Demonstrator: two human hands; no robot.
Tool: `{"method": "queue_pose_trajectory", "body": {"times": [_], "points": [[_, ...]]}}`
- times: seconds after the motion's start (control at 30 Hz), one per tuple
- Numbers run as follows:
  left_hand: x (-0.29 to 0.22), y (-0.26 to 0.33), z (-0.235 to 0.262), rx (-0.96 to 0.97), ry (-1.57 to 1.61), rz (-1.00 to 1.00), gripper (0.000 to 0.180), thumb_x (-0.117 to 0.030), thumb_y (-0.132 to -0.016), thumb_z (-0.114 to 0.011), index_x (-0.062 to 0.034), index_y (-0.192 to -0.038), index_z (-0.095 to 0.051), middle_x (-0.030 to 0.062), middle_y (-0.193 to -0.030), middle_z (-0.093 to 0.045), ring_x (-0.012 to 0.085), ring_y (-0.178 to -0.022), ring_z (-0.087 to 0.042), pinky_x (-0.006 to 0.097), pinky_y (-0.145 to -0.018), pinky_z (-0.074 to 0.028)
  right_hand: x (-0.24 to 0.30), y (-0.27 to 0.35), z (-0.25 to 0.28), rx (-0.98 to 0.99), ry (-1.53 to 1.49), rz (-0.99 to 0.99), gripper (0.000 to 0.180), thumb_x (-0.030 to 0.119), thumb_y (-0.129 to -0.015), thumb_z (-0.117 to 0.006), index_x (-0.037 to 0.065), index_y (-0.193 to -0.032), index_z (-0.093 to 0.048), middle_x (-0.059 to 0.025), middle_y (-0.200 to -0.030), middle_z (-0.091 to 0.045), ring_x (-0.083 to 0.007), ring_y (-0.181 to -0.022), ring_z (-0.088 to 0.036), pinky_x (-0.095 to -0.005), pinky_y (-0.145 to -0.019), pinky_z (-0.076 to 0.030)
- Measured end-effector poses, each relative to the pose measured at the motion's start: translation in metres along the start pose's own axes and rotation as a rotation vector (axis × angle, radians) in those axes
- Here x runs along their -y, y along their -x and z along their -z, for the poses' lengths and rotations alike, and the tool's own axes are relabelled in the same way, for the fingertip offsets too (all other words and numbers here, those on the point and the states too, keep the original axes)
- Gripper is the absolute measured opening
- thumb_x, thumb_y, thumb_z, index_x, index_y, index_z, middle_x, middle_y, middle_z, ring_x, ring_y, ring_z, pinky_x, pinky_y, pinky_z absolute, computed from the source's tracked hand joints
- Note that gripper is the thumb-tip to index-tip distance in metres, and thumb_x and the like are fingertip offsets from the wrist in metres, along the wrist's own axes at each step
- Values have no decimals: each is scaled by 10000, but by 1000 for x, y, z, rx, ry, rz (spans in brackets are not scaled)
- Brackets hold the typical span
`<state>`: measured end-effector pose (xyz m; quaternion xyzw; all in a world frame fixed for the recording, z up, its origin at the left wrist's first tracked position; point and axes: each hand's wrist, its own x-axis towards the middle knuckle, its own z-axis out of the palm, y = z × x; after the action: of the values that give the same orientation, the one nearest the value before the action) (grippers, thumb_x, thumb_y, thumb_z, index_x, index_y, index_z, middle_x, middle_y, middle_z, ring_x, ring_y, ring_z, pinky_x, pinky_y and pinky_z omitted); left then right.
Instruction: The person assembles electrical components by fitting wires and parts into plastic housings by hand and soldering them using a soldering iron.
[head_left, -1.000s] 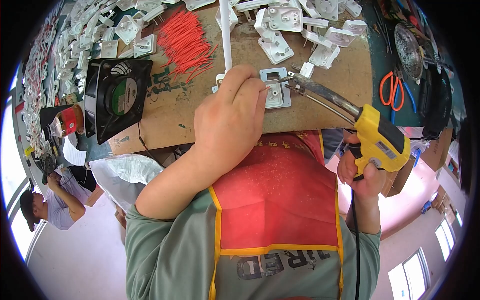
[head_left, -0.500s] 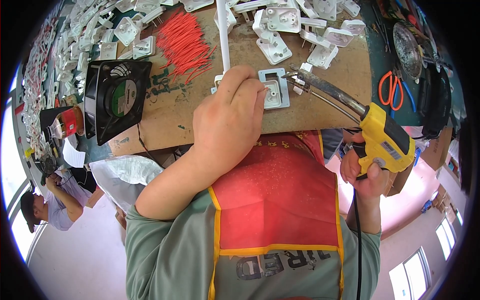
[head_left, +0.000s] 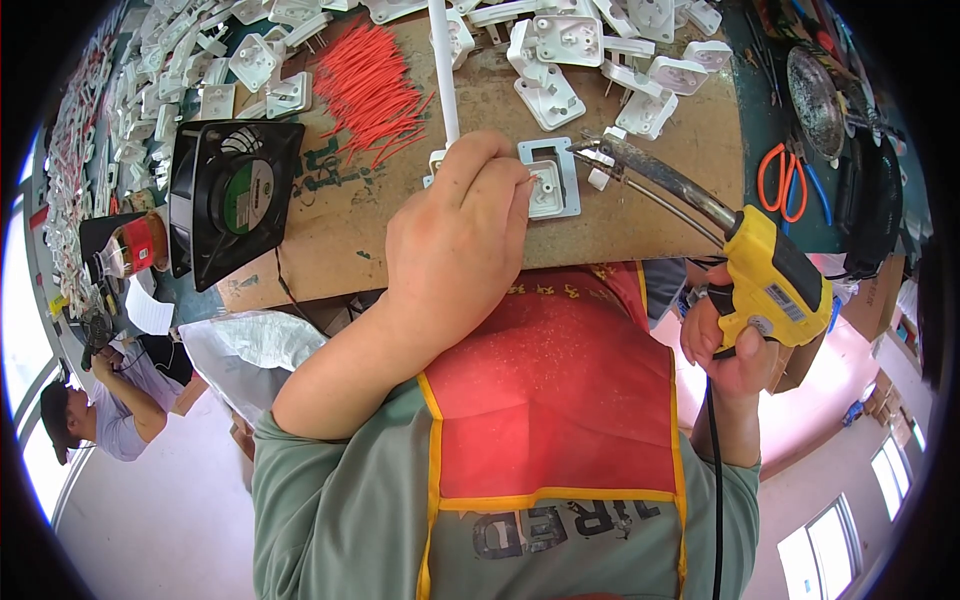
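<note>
My left hand (head_left: 455, 240) lies on a brown board (head_left: 650, 215). Its fingertips are pinched on a small white plastic part (head_left: 552, 190) that sits in a grey frame. What lies under the fingertips is hidden. My right hand (head_left: 730, 345) grips a yellow soldering gun (head_left: 775, 280) by its handle, off the board's near edge. The gun's long metal barrel reaches up and left, and its tip (head_left: 592, 150) is just right of the framed part. A black cord hangs down from the gun.
A heap of short red wires (head_left: 370, 80) and several white plastic parts (head_left: 560, 60) lie farther out on the board. A white rod (head_left: 443, 70), a black fan (head_left: 235, 195), orange-handled scissors (head_left: 780, 180) and a red jar (head_left: 130, 250) are around. Another person (head_left: 100, 410) sits lower left.
The soldering gun and my right hand have shifted slightly to the right. My left hand stays on the framed part.
</note>
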<state>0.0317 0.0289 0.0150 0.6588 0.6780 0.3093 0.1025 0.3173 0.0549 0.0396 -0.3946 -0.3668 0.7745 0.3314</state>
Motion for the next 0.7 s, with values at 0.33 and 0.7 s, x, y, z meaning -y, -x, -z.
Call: {"method": "queue_pose_trajectory", "body": {"times": [0.33, 0.7], "points": [[5, 3, 19, 130, 308, 169, 109, -25, -832, -724, -44, -932, -686, 111, -1229, -632, 201, -847, -646, 297, -718, -521, 0, 0, 0, -5, 1, 0, 794, 487, -815, -781, -62, -1302, -478, -29, -620, -491, -114, -439, -461, -248, -428, -372], [35, 26, 18, -92, 354, -76, 160, 24, -782, -742, -27, -920, -679, 140, -1241, -579, 209, -825, -625, 288, -694, -501, -8, -5, -13, 40, 55, -12, 790, 515, -818, -766, -68, -1266, -476, -18, -615, -488, -108, -443, -456, -246, -415, -376]]}}
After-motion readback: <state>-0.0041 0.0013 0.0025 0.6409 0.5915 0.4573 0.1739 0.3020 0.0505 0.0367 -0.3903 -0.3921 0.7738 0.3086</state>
